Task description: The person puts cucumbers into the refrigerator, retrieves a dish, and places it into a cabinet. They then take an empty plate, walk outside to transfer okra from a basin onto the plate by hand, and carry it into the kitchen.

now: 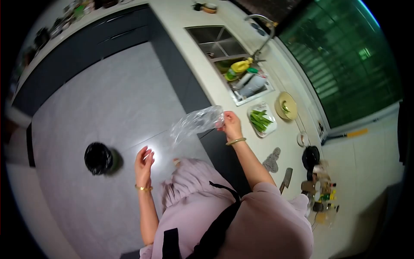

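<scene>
A clear, crumpled plastic bag (196,123) hangs in the air, pinched at one end by the fingers of my right hand (232,125). The bag stretches leftward above the floor beside the counter. Lower and to the left, my left hand (144,162) is raised with its fingers apart and slightly bent, holding nothing. Closest to my right hand on the counter is a white plate (271,130) of cut green vegetables (260,121). Left of my left hand, a bin with a black liner (98,158) stands on the floor.
A double sink (224,47) holds a yellow bottle (238,69) under a curved tap (271,30). A beige bowl (286,106), a grey cloth (271,160) and a cleaver (286,179) lie along the counter. Dark cabinets (108,41) line the far side.
</scene>
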Tool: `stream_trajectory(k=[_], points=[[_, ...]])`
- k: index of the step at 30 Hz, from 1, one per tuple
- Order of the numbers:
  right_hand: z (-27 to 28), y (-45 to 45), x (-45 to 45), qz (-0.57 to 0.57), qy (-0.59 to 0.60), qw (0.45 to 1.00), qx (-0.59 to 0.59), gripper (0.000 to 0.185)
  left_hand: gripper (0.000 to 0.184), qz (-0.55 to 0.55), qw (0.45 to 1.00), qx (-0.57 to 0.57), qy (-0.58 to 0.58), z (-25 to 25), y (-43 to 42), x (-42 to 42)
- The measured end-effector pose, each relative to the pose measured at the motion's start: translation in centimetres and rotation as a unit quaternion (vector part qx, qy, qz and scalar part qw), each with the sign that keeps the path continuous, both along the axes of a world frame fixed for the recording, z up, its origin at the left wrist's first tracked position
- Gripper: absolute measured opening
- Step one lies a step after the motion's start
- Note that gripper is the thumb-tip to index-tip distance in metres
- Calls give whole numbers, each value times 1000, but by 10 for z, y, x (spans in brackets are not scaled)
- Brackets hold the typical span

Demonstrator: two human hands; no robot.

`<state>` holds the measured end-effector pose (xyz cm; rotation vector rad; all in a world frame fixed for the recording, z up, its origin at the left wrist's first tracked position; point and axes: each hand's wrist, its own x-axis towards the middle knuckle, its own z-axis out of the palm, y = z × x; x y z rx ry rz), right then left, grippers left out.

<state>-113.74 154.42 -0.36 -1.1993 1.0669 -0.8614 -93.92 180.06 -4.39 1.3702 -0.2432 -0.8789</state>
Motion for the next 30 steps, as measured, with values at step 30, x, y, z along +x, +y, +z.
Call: stream_trajectory(k=[30], points=[[-107, -60, -72, -349, 36, 931, 101, 21, 16, 80, 990, 40, 111, -50, 53, 88]])
